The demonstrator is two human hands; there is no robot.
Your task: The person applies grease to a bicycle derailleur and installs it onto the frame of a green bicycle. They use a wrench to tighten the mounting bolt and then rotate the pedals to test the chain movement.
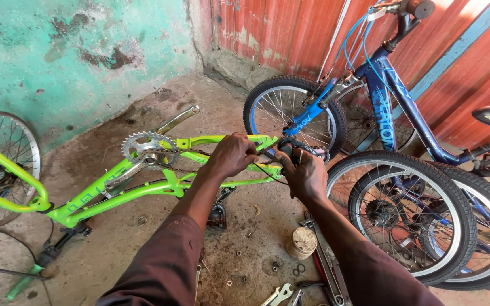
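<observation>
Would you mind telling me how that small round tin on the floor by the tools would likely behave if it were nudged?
The tin stands upright on rough, gritty concrete, so it would probably scrape rather than slide. It looks short and squat, so tipping seems unlikely; once on its side, its round wall could roll toward the spanners. Its weight cannot be judged.

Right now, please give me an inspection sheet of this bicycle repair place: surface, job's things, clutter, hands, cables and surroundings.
Surface: bare concrete floor, dusty and stained.
Job's things: green bicycle frame upside down, rear wheel absent; chainring with crank arm; chain loose along the stay; rear derailleur at the dropout.
Clutter: small tin, wrenches, nuts and washers scattered on the floor.
Hands: left hand grips the frame's rear end; right hand holds the derailleur.
Cables: blue cables on the blue bicycle; one thin black cable under the hands.
Surroundings: blue bicycle, more wheels, teal wall, red metal sheeting.
</observation>
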